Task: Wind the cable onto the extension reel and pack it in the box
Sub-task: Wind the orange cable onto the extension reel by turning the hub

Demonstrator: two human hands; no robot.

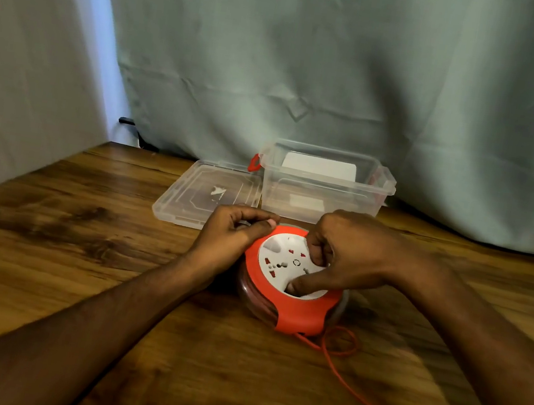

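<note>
My left hand [235, 232] clamped the reel [293, 281] rim on the table [79, 243]; right hand [345, 248] fingers gripped its white hub. Cable [368, 399] trailed right, needed steady turns, slight tension. Box [322, 184] open behind.

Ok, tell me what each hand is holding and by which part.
Both hold the extension reel: the left hand grips its orange rim on the far left edge, and the right hand presses fingers into the white socket face.

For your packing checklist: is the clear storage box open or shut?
Open. The clear box stands without its lid, which lies flat on the table to its left.
</note>
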